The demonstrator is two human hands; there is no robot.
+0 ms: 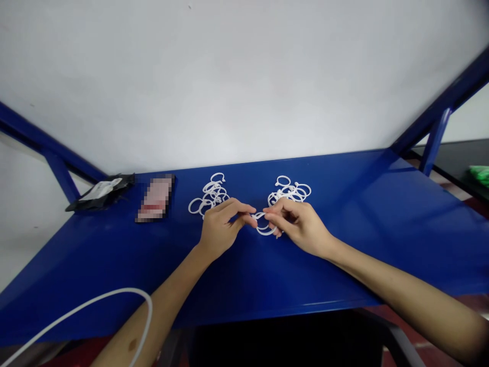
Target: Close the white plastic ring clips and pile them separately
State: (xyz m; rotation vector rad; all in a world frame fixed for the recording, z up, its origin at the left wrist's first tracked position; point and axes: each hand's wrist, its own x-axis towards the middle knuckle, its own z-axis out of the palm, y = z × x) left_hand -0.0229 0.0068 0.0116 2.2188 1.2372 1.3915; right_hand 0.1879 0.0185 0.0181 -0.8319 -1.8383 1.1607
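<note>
Where the blue counter [382,229] runs out at the far left, a white cable [95,300] curves across the lower corner of the view, passing in front of the person's left forearm. Further back on that side, a black packet [101,192] with a pale label lies flat near the wall. Just to its right is a pinkish rectangle [155,204], too blurred to identify.

Next comes the left pile of rings [210,196], a loose tangle of thin white plastic loops lying on the counter near the back. The left hand [221,227] sits just in front of this pile, its knuckles covering the nearest loops. Its thumb and forefinger are pinched narrowly together on the left end of a white ring [265,228].

That ring hangs between the two hands, low over the middle of the counter. It may be touching the surface, though the view is too small to tell, and it is also unclear whether the loop is snapped shut or sprung open.

The right hand [300,227] closes on the ring's right side from the other direction, fingertips drawn tight and nearly meeting those of the left hand. Directly behind its fingers lies the right pile of rings [290,191], another cluster of overlapping white loops, apart from the left pile.

Further right the counter is bare blue, edged by a slanting blue strut [435,140]. Beyond the strut, something bright green [482,174] rests on a dark surface at the edge of the view.
</note>
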